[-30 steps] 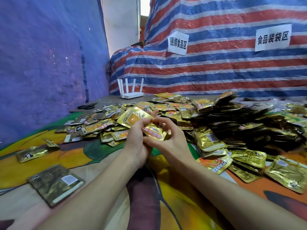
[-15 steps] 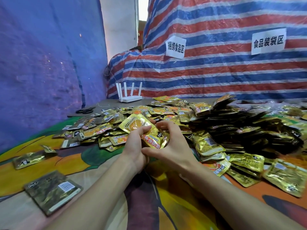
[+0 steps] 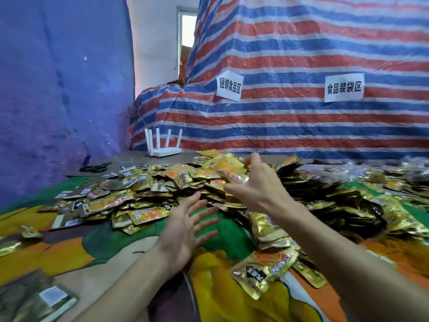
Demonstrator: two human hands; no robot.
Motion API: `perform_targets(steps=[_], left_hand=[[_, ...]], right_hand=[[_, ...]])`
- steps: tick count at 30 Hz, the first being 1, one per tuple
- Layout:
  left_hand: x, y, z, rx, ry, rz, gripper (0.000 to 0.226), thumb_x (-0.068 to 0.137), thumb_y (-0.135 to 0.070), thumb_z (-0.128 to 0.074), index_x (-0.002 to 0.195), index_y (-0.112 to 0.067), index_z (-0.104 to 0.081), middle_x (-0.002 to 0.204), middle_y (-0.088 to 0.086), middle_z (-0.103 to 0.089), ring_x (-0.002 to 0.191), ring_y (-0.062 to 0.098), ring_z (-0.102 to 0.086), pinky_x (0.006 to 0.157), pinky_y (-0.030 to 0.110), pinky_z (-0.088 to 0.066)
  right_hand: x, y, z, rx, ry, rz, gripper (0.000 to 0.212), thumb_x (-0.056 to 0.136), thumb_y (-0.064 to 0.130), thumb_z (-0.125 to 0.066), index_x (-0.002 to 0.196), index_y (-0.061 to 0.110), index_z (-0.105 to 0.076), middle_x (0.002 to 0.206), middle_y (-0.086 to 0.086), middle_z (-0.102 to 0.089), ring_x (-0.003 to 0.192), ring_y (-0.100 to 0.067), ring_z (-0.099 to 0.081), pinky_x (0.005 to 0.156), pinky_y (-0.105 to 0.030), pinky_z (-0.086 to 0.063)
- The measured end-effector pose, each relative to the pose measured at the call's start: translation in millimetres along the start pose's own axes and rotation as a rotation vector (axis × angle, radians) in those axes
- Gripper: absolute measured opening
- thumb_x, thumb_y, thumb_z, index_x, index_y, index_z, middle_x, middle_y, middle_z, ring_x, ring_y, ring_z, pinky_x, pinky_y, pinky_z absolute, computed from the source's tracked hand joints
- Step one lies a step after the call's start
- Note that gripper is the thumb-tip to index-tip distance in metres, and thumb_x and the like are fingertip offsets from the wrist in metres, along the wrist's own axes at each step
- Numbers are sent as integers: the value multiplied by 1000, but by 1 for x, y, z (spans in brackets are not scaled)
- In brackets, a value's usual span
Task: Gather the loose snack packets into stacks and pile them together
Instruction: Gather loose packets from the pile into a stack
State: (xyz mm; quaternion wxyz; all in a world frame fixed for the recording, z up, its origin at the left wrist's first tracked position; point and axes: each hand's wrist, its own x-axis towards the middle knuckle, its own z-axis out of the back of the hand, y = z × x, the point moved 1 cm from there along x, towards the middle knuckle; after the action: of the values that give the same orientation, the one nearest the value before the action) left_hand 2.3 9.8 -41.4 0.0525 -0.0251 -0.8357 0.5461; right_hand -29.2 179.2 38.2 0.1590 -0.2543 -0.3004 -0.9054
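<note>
A wide heap of gold and orange snack packets point(image 3: 148, 194) covers the far half of the colourful cloth point(image 3: 69, 249). My right hand point(image 3: 257, 187) grips a small stack of gold packets point(image 3: 228, 169) and holds it over the middle of the heap. My left hand point(image 3: 185, 226) hovers just in front of the heap with its fingers spread and nothing in it. A darker mound of packets point(image 3: 329, 194) lies to the right of my right hand.
A flat stack of packets point(image 3: 39, 298) lies at the near left corner. Loose packets point(image 3: 264, 270) sit under my right forearm. A white router point(image 3: 163, 147) and black scissors point(image 3: 95, 168) rest at the back left. Striped tarpaulin point(image 3: 301, 126) with paper signs rises behind.
My left hand let go of the stack and dropped back, fingers spread. My right hand carried the stack forward and up over the heap. The view tilted upward.
</note>
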Motion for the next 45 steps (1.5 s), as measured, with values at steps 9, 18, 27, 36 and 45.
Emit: perform_targets(steps=[9,18,27,36,45], left_hand=[[-3,1,-7,156,89,-14,48,80,-39,-53,120,-16,-68,114,3,-75,95,20,-71,83,35,-51],[-6,9,-14,392,167,-65,32,84,-33,-58,109,-18,-70,100,2,-75,79,15,-65,70,26,-48],[8,-24,4,1427,-97,-386,36,88,-31,-64,123,-26,-57,123,-3,-56,115,19,-54,99,39,-46],[52,-95,140,1987,-268,85,97,76,-27,-71,156,-19,-18,161,13,-22,148,32,-23,120,52,-24],[79,-80,194,1672,-511,222,79,89,-50,-61,147,-4,-36,152,20,-41,137,36,-41,106,42,-42]], right_hand=[[95,-42,35,-387,-172,-210,57,91,37,-67,135,14,-39,135,-31,-36,97,-50,-59,82,-46,-48],[85,-73,3,-903,22,-326,51,91,56,-47,123,17,-53,135,-24,-47,132,-40,-31,109,-57,-20],[72,-14,-15,-778,-64,-95,78,91,57,-52,152,14,-30,160,-25,-19,151,-42,-8,116,-68,-7],[48,26,-141,-374,432,259,89,81,39,-69,155,42,-20,168,-7,-1,154,-39,4,116,-71,-3],[82,33,-213,-378,531,263,83,92,36,-59,160,30,-12,169,-10,0,155,-32,5,120,-64,-1]])
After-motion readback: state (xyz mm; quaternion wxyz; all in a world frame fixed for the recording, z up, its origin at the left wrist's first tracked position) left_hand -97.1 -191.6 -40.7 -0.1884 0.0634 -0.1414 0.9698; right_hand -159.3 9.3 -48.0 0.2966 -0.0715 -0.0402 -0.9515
